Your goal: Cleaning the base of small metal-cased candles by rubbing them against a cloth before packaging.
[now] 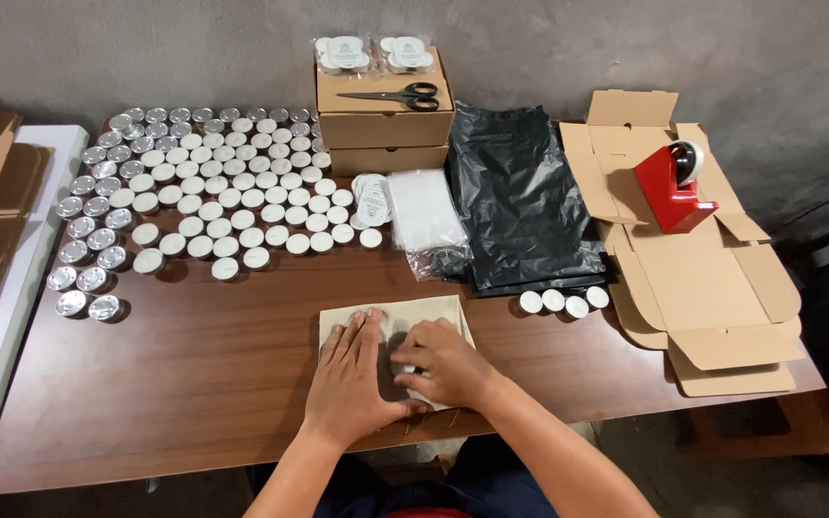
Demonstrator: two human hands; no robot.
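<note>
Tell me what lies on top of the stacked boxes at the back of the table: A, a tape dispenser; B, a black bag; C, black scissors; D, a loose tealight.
C: black scissors lie on the top box, just in front of two clear packs.

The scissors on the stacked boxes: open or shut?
Shut. The scissors lie flat on the top cardboard box, blades together in one thin line, handles side by side.

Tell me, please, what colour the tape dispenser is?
Red, clearest in the head view: the tape dispenser.

Even, soft overhead light; faint shadows under hands (sharp focus throughout); corners slightly dim.
</note>
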